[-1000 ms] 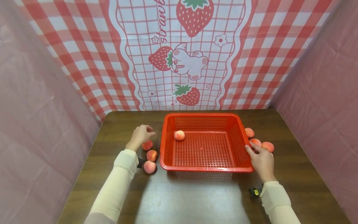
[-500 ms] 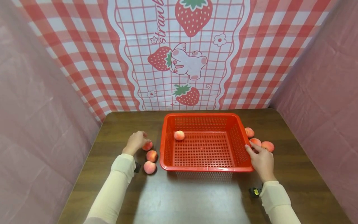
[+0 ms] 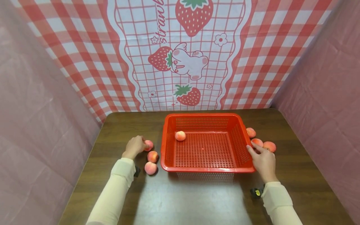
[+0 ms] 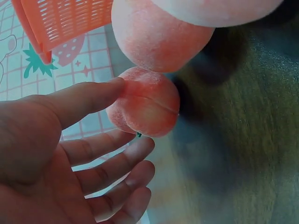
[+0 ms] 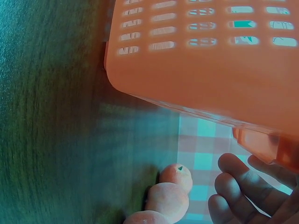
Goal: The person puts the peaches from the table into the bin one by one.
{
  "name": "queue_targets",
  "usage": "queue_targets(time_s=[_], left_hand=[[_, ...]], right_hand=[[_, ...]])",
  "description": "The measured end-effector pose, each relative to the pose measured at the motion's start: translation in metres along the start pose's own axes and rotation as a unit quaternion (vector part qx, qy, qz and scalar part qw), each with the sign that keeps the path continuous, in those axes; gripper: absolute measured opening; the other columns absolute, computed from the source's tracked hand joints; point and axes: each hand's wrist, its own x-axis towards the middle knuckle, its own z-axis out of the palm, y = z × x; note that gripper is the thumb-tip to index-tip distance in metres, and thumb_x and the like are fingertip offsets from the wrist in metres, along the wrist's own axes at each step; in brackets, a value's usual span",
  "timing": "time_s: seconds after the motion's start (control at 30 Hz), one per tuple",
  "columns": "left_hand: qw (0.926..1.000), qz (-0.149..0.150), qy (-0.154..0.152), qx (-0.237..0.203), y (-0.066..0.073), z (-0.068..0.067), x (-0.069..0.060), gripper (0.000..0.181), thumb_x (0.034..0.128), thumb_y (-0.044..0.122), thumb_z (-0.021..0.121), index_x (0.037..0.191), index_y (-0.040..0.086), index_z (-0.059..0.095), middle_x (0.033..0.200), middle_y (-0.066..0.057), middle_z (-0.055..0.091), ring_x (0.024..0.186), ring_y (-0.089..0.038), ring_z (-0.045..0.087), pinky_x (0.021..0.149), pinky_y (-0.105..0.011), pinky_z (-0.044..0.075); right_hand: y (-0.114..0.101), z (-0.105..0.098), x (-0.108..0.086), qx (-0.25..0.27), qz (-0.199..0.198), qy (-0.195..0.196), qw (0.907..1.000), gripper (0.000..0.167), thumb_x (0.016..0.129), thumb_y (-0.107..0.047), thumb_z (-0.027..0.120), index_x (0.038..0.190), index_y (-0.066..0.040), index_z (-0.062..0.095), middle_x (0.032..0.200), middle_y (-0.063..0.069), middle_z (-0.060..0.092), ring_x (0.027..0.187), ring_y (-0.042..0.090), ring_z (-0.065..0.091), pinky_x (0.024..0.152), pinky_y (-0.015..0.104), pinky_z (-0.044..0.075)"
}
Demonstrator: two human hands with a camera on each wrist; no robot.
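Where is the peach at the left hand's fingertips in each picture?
Head: the peach lies left of the red basket, farthest back of three, at the fingertips of the left hand.
Left wrist: the same peach, near the middle.
Right wrist: not in it; the peaches there are others.
Shared landmark: the red basket, partly shown in both wrist views.

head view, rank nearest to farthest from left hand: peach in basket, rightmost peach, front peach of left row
From the left hand:
1. front peach, left row
2. inside peach, back left of the basket
3. rightmost peach, past the basket
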Motion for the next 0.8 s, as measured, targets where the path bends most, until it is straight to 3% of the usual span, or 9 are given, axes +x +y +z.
queue_targets(time_s=[0.3, 0.63, 0.8], left_hand=[[0.9998, -0.002, 0.021, -0.003, -0.0038, 0.0051, 0.0019, 0.036, 0.081, 0.032, 0.076, 0.104, 0.005, 0.071, 0.104, -0.018, 0.072, 0.1, -0.039, 0.064, 0.086, -0.048, 0.05], [0.9998, -0.001, 0.015, 0.009, -0.0075, 0.0067, 0.0044, 0.034, 0.0852, 0.033, 0.074, 0.107, 0.007, 0.072, 0.108, -0.017, 0.071, 0.1, -0.038, 0.065, 0.084, -0.049, 0.051], [0.9999, 0.0, 0.017, 0.002, -0.007, 0.0071, 0.005, 0.032, 0.0847, 0.033, 0.074, 0.105, 0.008, 0.073, 0.106, -0.017, 0.072, 0.099, -0.038, 0.065, 0.083, -0.049, 0.051]], right_hand=[[0.0001, -0.0002, 0.0005, 0.006, 0.019, -0.018, 0.9996, 0.056, 0.097, -0.047, 0.054, 0.136, -0.006, 0.055, 0.119, 0.029, 0.064, 0.092, 0.036, 0.055, 0.071, 0.034, 0.042], [0.0006, 0.001, 0.0001, 0.014, 0.02, -0.012, 0.9996, 0.055, 0.096, -0.046, 0.055, 0.135, -0.006, 0.055, 0.121, 0.029, 0.062, 0.097, 0.041, 0.056, 0.082, 0.049, 0.047], [0.001, 0.0014, 0.0002, 0.017, 0.026, -0.016, 0.9994, 0.056, 0.096, -0.046, 0.055, 0.135, -0.006, 0.055, 0.123, 0.029, 0.061, 0.099, 0.041, 0.056, 0.084, 0.049, 0.047]])
